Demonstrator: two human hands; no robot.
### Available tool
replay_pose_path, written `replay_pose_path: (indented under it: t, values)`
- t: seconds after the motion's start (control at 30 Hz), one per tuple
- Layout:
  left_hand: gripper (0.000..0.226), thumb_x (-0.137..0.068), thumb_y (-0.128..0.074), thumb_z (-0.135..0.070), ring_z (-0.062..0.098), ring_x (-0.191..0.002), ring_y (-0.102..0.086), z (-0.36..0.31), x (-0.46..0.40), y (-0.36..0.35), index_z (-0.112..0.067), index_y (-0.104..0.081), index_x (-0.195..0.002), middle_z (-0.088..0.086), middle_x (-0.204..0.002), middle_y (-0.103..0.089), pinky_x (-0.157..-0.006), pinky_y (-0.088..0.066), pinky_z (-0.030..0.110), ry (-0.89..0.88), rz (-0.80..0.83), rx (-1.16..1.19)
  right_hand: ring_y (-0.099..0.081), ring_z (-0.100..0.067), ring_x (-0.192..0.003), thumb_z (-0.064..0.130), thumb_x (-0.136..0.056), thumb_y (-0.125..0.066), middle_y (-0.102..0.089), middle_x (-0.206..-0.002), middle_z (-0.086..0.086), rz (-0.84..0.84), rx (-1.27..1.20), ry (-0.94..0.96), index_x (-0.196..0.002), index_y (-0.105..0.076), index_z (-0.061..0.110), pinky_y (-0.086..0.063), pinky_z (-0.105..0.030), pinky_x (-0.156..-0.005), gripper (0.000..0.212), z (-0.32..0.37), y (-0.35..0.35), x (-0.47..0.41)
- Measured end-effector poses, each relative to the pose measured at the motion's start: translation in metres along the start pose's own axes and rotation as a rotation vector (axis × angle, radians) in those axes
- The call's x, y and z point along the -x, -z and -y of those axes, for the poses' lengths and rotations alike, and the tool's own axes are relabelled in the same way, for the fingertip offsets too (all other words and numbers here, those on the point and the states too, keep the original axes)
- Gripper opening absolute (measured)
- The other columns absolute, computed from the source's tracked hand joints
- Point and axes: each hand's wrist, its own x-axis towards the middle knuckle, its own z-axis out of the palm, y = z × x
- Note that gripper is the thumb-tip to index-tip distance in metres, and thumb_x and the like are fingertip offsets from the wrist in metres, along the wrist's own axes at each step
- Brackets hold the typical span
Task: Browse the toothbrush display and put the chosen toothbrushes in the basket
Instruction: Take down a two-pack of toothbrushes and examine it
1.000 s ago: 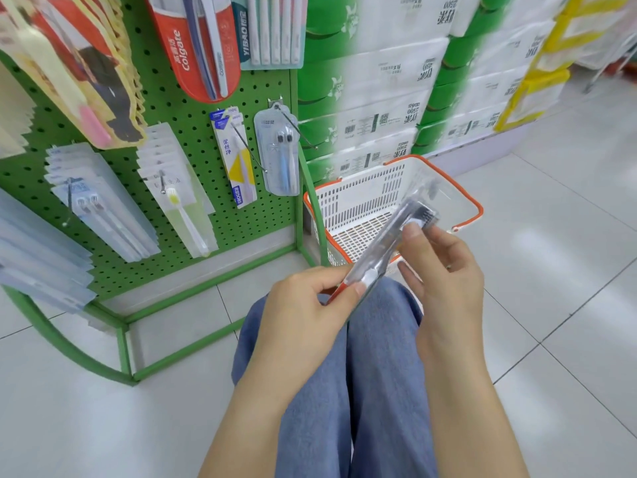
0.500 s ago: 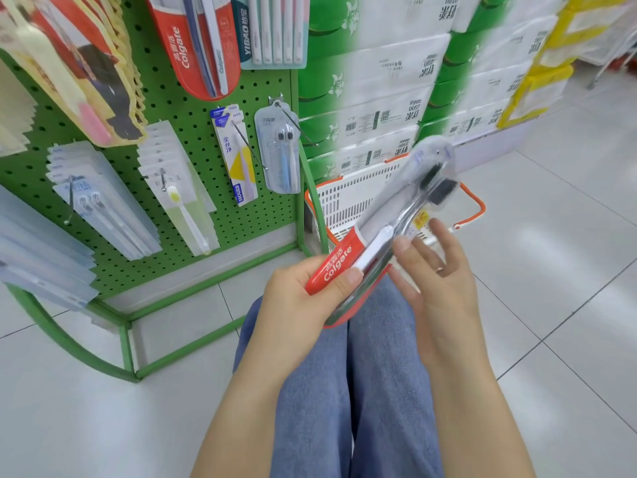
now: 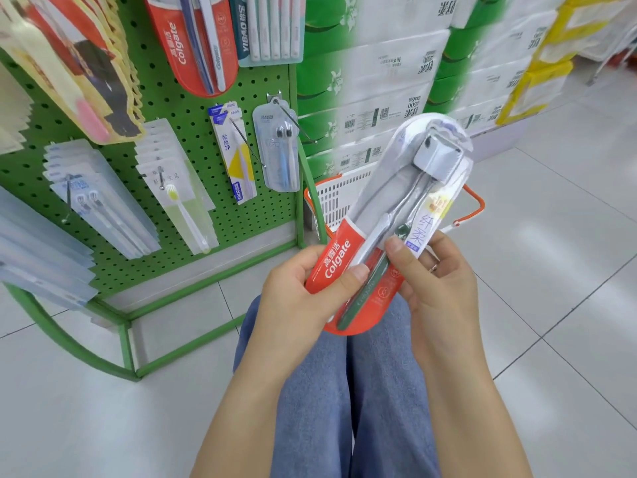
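While I watch through the head camera, both hands hold one package over the lap.
Toothbrush pack: the red-and-clear Colgate toothbrush pack is held up, tilted, its red end low toward me and its clear rounded end high to the right; I see two brushes inside, one grey and one dark green.
Left hand: my left hand grips the red end, thumb pressed across the Colgate lettering, fingers curled behind the pack.
Right hand: my right hand holds the pack's right edge, thumb on the front near the white label, fingers wrapped behind.
Basket: the white basket with an orange rim sits on the floor beyond the pack, just right of the rack; the pack hides most of it.
Display: the green pegboard rack stands to the left, hung with packaged toothbrushes, among them another red Colgate pack at the top.
Behind: stacked green-and-white tissue packs rise behind the basket.
Below: blue jeans cover the knees over the pale tiled floor.
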Motion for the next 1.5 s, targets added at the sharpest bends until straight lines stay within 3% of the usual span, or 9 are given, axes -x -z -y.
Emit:
replay_pose_path:
  t: [0.4, 0.57, 0.77, 0.83, 0.9, 1.07, 1.23, 1.43, 1.5]
  values:
    - [0.031, -0.081, -0.067, -0.018, 0.014, -0.083, -0.070, -0.002, 0.001, -0.002, -0.009, -0.068, -0.111, 0.006, -0.097, -0.076, -0.073, -0.055, 0.022, 0.036, -0.011, 0.090, -0.069, -0.017, -0.082, 0.020, -0.081, -0.070, -0.075, -0.095, -0.004, 0.038, 0.071, -0.037, -0.104, -0.069, 0.015, -0.057, -0.031, -0.073, 0.024, -0.005, 0.001, 0.001]
    - [0.045, -0.091, -0.060, -0.010, -0.005, -0.105, -0.062, 0.001, -0.001, 0.007, -0.028, -0.052, -0.131, -0.012, -0.120, -0.066, -0.080, -0.048, 0.010, -0.020, 0.006, 0.092, -0.063, -0.014, -0.075, 0.012, -0.095, -0.054, -0.071, -0.088, -0.003, -0.021, 0.078, -0.087, -0.099, -0.070, 0.015, -0.054, -0.028, -0.068, 0.017, -0.009, 0.006, -0.002]
    - [0.084, -0.071, -0.064, -0.057, -0.017, -0.139, -0.012, 0.006, 0.007, 0.004, -0.045, -0.027, -0.145, -0.031, -0.151, -0.017, -0.109, -0.011, 0.004, -0.201, 0.231, -0.655, -0.065, -0.018, -0.078, 0.015, -0.094, -0.057, -0.071, -0.088, -0.009, -0.069, 0.076, -0.101, -0.099, -0.070, 0.012, -0.055, -0.035, -0.075, 0.015, -0.013, 0.008, -0.002]
    - [0.092, -0.078, -0.069, -0.046, -0.007, -0.144, -0.007, 0.012, 0.006, -0.006, -0.047, -0.011, -0.149, -0.027, -0.154, -0.008, -0.114, -0.008, 0.013, -0.260, 0.233, -0.912, -0.064, -0.017, -0.077, 0.014, -0.093, -0.058, -0.069, -0.084, -0.007, -0.061, 0.069, -0.107, -0.100, -0.070, 0.010, -0.054, -0.036, -0.076, 0.014, -0.013, 0.007, -0.002]
    - [0.080, -0.087, -0.059, -0.021, 0.009, -0.144, -0.020, 0.017, 0.004, -0.011, -0.039, -0.017, -0.152, -0.010, -0.159, -0.020, -0.119, -0.019, 0.030, -0.408, 0.133, -1.022, -0.064, -0.019, -0.082, 0.013, -0.093, -0.059, -0.068, -0.089, -0.009, -0.049, 0.057, -0.111, -0.105, -0.069, 0.007, -0.054, -0.040, -0.080, 0.017, -0.012, 0.008, -0.001]
    - [0.055, -0.093, -0.049, -0.002, 0.001, -0.122, -0.048, 0.018, 0.000, -0.009, -0.029, -0.048, -0.141, -0.005, -0.137, -0.052, -0.100, -0.032, 0.007, -0.382, -0.046, -0.679, -0.066, -0.012, -0.105, 0.029, -0.085, -0.063, -0.072, -0.110, 0.000, -0.041, 0.147, -0.095, -0.114, -0.068, 0.017, -0.053, -0.031, -0.086, 0.032, -0.007, 0.011, -0.001]
    - [0.029, -0.080, -0.065, -0.016, 0.013, -0.097, -0.068, 0.006, 0.002, -0.004, -0.020, -0.067, -0.109, -0.003, -0.103, -0.074, -0.091, -0.053, 0.030, 0.072, -0.033, 0.264, -0.066, -0.012, -0.104, 0.034, -0.071, -0.080, -0.071, -0.101, 0.009, -0.055, 0.224, -0.102, -0.116, -0.065, 0.022, -0.050, -0.029, -0.089, 0.049, -0.013, 0.014, -0.005]
    - [0.018, -0.076, -0.073, -0.014, 0.016, -0.088, -0.071, 0.004, 0.003, 0.004, -0.018, -0.074, -0.093, 0.005, -0.099, -0.075, -0.074, -0.056, 0.024, 0.112, -0.001, 0.282, -0.067, -0.018, -0.089, 0.030, -0.073, -0.070, -0.074, -0.092, -0.005, 0.130, 0.206, -0.155, -0.102, -0.070, 0.014, -0.049, -0.042, -0.082, 0.033, -0.014, 0.014, -0.005]
    - [0.020, -0.079, -0.074, -0.014, 0.017, -0.091, -0.071, 0.005, 0.003, 0.004, -0.018, -0.073, -0.099, 0.007, -0.103, -0.075, -0.075, -0.055, 0.024, 0.101, 0.037, 0.270, -0.067, -0.020, -0.086, 0.025, -0.071, -0.072, -0.074, -0.094, -0.008, 0.174, 0.207, -0.144, -0.102, -0.069, 0.013, -0.052, -0.037, -0.077, 0.033, -0.013, 0.014, -0.005]
